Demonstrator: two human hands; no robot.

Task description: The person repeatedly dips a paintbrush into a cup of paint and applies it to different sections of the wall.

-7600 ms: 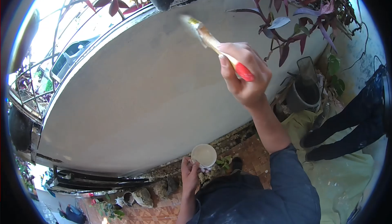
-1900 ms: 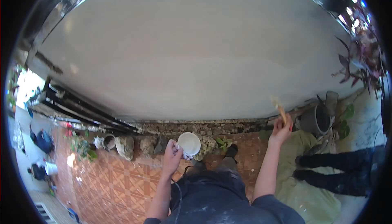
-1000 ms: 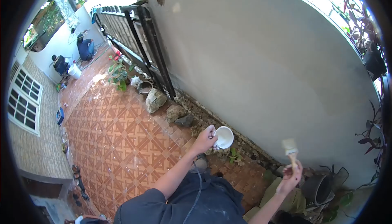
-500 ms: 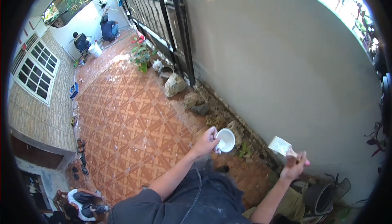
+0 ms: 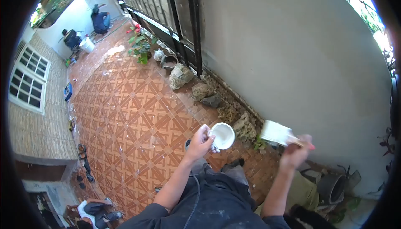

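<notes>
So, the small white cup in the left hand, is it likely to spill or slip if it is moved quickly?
Probably yes. The cup is open on top and looks tilted, so any liquid inside could slop out. The left hand holds it only at one side, a grip that may twist under a jolt. It looks small and light, so it should lift easily.

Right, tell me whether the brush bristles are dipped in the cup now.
No, the brush in the right hand is held apart from the white cup in the left hand.
</notes>
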